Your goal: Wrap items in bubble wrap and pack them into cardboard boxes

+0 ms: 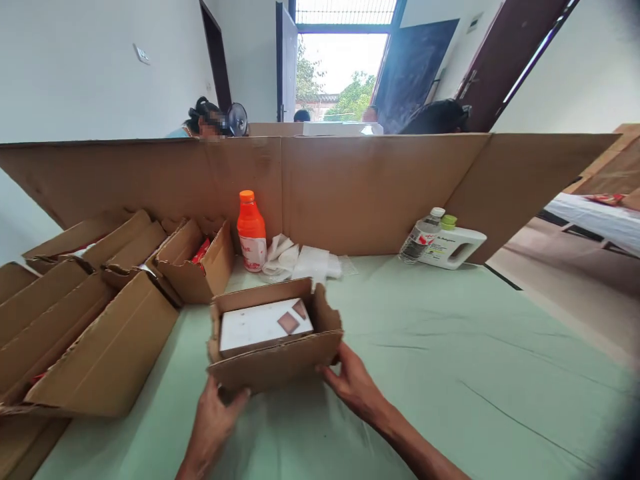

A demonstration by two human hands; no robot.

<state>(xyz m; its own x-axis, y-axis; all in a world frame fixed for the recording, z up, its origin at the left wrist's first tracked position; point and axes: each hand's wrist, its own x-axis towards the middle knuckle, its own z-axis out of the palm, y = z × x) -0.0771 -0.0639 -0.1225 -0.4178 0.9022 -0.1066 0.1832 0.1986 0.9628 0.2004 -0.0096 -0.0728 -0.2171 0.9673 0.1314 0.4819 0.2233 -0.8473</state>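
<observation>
Fingers hold carton, boxes left, orange bottle behind

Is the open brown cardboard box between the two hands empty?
No, a white rectangular item with brown diamond marks lies inside the brown cardboard box.

Pale walls; bright open doorway; dark brown door at right

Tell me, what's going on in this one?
A person holds an open cardboard box with both hands: the left hand at its lower left corner, the right hand at its right end. Inside lies a white box with brownish diamond marks. More cardboard boxes stand to the left; an orange bottle stands beyond.
</observation>
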